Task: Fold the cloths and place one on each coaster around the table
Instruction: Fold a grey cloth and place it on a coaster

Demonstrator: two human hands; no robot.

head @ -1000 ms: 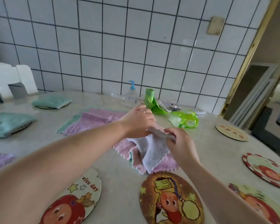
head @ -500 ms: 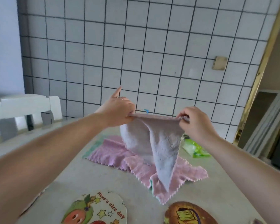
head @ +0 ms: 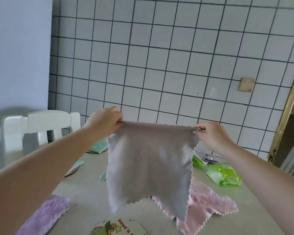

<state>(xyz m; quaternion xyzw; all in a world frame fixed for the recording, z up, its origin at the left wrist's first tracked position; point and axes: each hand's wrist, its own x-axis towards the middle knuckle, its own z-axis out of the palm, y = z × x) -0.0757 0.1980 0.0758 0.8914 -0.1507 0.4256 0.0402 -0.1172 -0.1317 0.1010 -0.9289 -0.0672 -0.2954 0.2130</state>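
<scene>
Both hands — left hand (head: 105, 122), right hand (head: 210, 134) — pinch the grey cloth (head: 149, 165) spread above the table (head: 85, 197); pink cloth (head: 209, 207) beneath, tiled wall (head: 159, 65) behind.

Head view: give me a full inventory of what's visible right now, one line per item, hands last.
grey cloth: 1, grey, held spread in the air above the table
pink cloth: 1, pink, flat on the table behind the grey one
purple cloth: 1, purple, near left
green cloth: 1, mint, folded on a far left coaster
printed coaster: 1, bare, near edge
green packet: 1, right
table: 1, beige
chair: 1, white, left
left hand: pinches the top left corner
right hand: pinches the top right corner
</scene>
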